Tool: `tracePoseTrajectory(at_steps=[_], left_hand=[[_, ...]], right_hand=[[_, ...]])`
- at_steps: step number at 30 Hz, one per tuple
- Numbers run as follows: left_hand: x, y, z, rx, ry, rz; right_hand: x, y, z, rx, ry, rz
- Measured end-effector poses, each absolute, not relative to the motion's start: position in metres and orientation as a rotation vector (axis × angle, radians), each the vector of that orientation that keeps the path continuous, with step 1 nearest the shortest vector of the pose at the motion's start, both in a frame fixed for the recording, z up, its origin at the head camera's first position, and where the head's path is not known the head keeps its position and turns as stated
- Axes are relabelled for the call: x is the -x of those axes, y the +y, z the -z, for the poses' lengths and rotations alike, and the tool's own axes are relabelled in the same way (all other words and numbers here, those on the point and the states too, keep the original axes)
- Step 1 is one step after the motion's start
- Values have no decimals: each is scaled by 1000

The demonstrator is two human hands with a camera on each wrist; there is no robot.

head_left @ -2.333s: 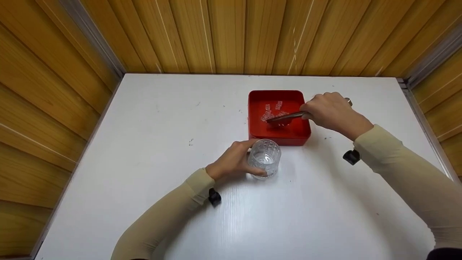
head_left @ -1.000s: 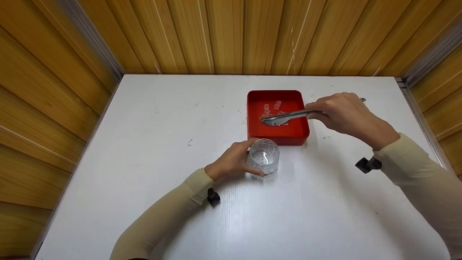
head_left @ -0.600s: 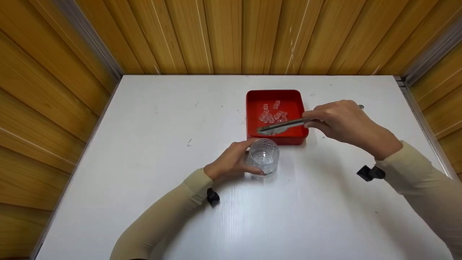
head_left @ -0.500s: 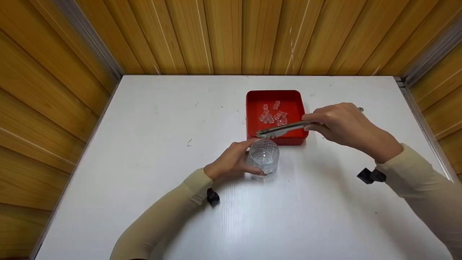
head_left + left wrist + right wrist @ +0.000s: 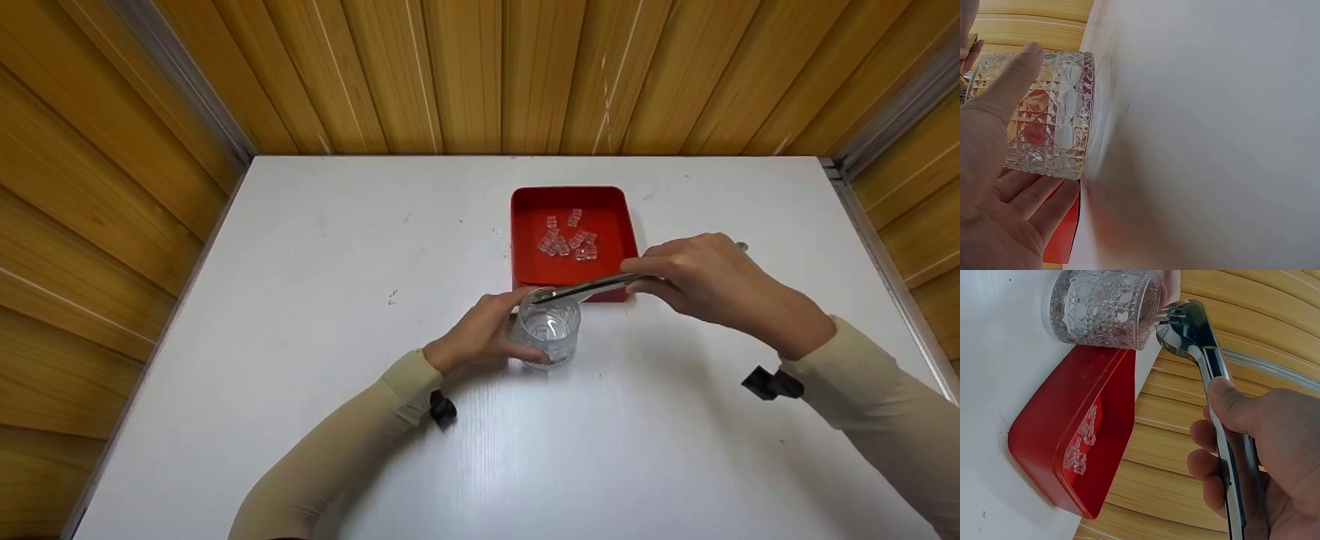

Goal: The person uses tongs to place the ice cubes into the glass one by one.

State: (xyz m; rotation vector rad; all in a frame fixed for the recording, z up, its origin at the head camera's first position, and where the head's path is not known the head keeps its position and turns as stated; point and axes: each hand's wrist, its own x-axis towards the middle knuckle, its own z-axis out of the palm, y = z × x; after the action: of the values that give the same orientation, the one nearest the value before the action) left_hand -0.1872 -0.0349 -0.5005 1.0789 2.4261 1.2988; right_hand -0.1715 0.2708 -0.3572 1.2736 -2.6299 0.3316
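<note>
Reaching over the glass (image 5: 551, 341) are tongs (image 5: 591, 287) held by the right hand (image 5: 701, 279).

The right hand (image 5: 701, 281) has drawn back toward the person since the earliest view, and the tongs (image 5: 589, 287) in its grip, whose tips dipped among the clear cubes (image 5: 555, 244) at first and then hung above the near side of the red box (image 5: 538, 268), now reach to that hand's left with their tips at the mouth of the glass (image 5: 561, 346), just beside the left hand's (image 5: 484, 337) far fingers. The cubes that the tongs partly covered now lie in plain sight, ahead and to the left of the right hand.
</note>
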Motion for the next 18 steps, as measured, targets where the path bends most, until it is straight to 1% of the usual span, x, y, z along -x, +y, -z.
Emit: tracePoseTrajectory(at_steps=[18], left_hand=[[187,-36,500,-1096,2445,-1297]], right_hand=[[170,272,359,-1279,-2633,-336]])
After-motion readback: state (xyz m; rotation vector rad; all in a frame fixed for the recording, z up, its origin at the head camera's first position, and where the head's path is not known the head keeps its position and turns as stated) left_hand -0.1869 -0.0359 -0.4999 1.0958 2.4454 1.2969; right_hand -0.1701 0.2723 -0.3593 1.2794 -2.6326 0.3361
